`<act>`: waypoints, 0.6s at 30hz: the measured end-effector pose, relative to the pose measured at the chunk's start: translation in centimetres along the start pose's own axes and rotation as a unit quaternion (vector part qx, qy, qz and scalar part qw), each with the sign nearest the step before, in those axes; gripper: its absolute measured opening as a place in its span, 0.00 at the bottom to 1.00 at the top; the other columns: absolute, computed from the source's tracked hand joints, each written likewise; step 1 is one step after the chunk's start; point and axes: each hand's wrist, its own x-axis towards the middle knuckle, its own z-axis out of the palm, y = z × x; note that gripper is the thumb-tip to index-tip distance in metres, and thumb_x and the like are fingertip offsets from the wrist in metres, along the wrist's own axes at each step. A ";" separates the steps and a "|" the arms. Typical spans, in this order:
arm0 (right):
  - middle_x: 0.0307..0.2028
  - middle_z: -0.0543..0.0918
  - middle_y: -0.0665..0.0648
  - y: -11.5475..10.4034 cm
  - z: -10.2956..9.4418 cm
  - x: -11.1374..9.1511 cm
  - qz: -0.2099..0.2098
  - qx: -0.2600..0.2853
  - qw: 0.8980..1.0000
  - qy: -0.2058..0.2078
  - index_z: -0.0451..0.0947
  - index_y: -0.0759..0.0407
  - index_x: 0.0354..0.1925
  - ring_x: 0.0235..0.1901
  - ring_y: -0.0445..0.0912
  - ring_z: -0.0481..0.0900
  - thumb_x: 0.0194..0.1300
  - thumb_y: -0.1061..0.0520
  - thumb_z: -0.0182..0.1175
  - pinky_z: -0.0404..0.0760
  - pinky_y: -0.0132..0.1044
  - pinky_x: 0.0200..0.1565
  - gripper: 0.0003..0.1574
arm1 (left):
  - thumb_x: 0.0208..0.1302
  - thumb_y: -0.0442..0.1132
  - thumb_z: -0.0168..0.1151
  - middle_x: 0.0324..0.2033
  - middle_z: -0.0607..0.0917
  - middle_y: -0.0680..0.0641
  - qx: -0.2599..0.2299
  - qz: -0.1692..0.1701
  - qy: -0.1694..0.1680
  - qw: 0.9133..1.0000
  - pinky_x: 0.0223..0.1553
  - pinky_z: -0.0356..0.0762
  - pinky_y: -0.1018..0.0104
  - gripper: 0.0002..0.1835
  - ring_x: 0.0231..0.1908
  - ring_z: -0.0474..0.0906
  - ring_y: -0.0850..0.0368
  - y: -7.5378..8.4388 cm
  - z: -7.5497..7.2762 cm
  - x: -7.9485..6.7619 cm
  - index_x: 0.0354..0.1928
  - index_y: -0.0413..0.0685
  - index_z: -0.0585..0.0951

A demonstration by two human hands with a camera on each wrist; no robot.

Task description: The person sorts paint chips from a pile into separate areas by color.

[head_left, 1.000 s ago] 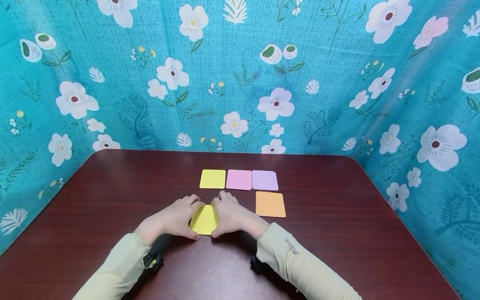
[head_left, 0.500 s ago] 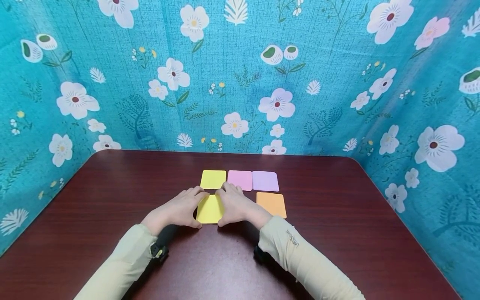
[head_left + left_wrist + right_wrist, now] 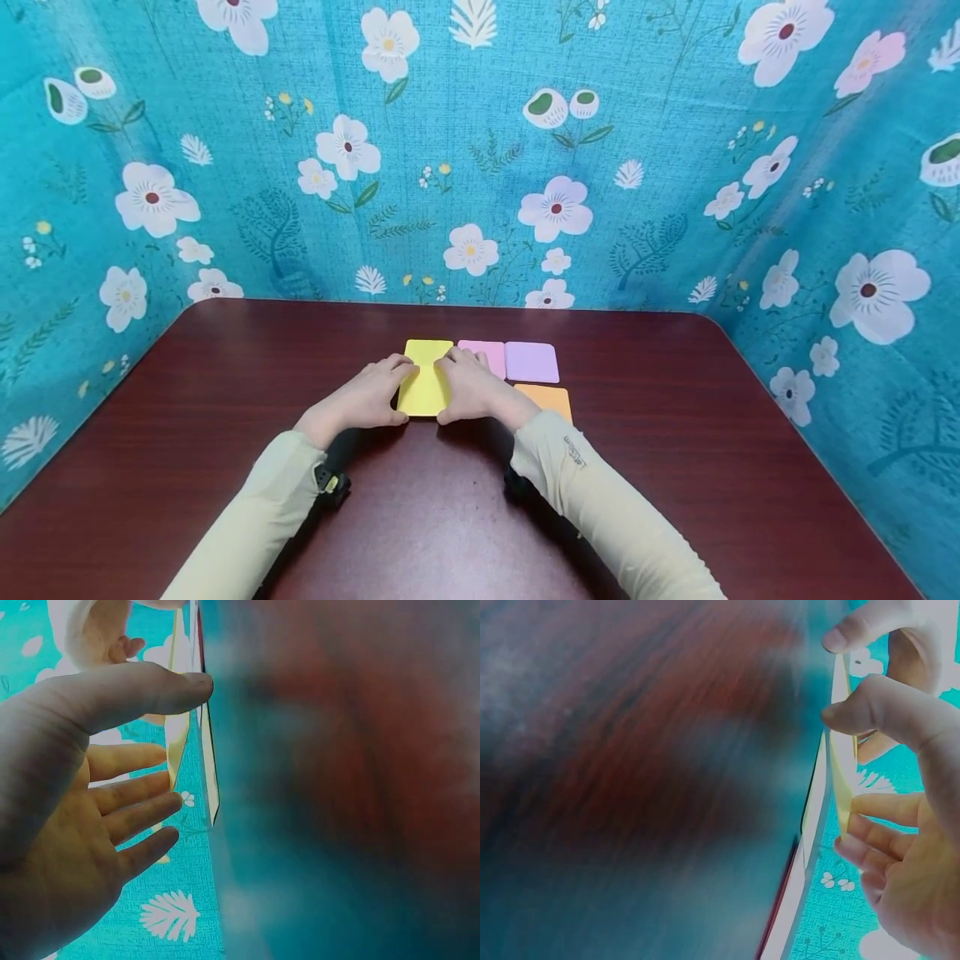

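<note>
A square yellow sticky note (image 3: 423,393) is held between my two hands above the table, as the wrist views show. My left hand (image 3: 367,396) grips its left edge, thumb at the near corner and fingertips at the far one. On the opposite edge my right hand (image 3: 474,390) holds it likewise. The note looks slightly bowed in the right wrist view. Its far side overlaps a second yellow square (image 3: 428,347) in the head view. To the right lie a pink square (image 3: 495,360), partly covered by my right hand, and a purple square (image 3: 532,362).
An orange square (image 3: 551,402) lies nearer than the purple one, partly hidden by my right wrist. The dark wooden table (image 3: 247,367) has rounded far corners. A turquoise floral cloth (image 3: 450,167) hangs behind it and along both sides.
Both hands have moved away from the body with the yellow sticky note between them. It now overlaps the far yellow square in the head view. The other squares have stayed put.
</note>
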 end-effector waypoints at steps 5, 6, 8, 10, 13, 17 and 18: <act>0.52 0.70 0.56 0.4 0.1 0.9 0.008 0.008 1.000 0.008 0.69 0.60 0.53 0.49 0.49 0.67 0.37 0.41 0.69 0.60 0.41 0.46 0.46 | 0.46 0.42 0.68 0.56 0.69 0.38 -0.011 -0.013 -0.001 1.000 0.55 0.64 0.49 0.34 0.54 0.67 0.44 -0.6 0.0 0.8 0.55 0.35 0.71; 0.52 0.70 0.56 0.5 0.1 1.0 0.009 0.007 1.000 0.010 0.69 0.60 0.53 0.49 0.49 0.67 0.37 0.41 0.69 0.60 0.42 0.46 0.45 | 0.46 0.42 0.68 0.57 0.69 0.38 -0.013 -0.018 -0.004 1.000 0.56 0.63 0.48 0.34 0.55 0.66 0.44 -0.8 0.1 1.0 0.56 0.35 0.70; 0.52 0.70 0.56 0.7 0.1 1.2 0.011 0.011 1.000 0.014 0.69 0.60 0.53 0.50 0.49 0.67 0.38 0.42 0.69 0.61 0.42 0.47 0.45 | 0.47 0.41 0.68 0.58 0.67 0.37 -0.023 -0.028 -0.009 0.999 0.57 0.62 0.48 0.34 0.57 0.65 0.43 -1.0 0.2 1.3 0.57 0.36 0.70; 0.53 0.70 0.56 1.0 0.2 1.5 0.015 0.013 1.000 0.019 0.68 0.61 0.54 0.52 0.49 0.67 0.39 0.43 0.68 0.60 0.44 0.48 0.45 | 0.49 0.41 0.67 0.60 0.66 0.37 -0.033 -0.035 -0.012 0.999 0.58 0.60 0.47 0.34 0.59 0.63 0.43 -1.3 0.4 1.6 0.58 0.36 0.69; 0.54 0.70 0.57 1.5 0.5 1.8 0.020 0.016 0.999 0.027 0.67 0.61 0.55 0.53 0.50 0.67 0.40 0.43 0.68 0.60 0.46 0.50 0.46 | 0.50 0.41 0.67 0.62 0.64 0.35 -0.049 -0.046 -0.011 0.998 0.59 0.59 0.45 0.34 0.61 0.62 0.42 -1.7 0.5 2.1 0.59 0.37 0.68; 0.56 0.68 0.57 2.0 0.8 2.3 0.022 0.027 0.999 0.035 0.66 0.61 0.57 0.55 0.51 0.66 0.42 0.44 0.67 0.59 0.47 0.50 0.45 | 0.51 0.42 0.67 0.63 0.62 0.36 -0.064 -0.062 -0.009 0.996 0.59 0.60 0.46 0.34 0.61 0.61 0.41 -2.2 0.5 2.7 0.60 0.37 0.67; 0.57 0.68 0.57 2.1 0.9 2.4 0.021 0.033 0.998 0.040 0.66 0.61 0.57 0.55 0.51 0.66 0.43 0.44 0.66 0.59 0.47 0.50 0.45 | 0.52 0.42 0.66 0.63 0.62 0.36 -0.067 -0.065 -0.008 0.996 0.59 0.60 0.46 0.34 0.61 0.61 0.41 -2.3 0.5 2.9 0.60 0.37 0.67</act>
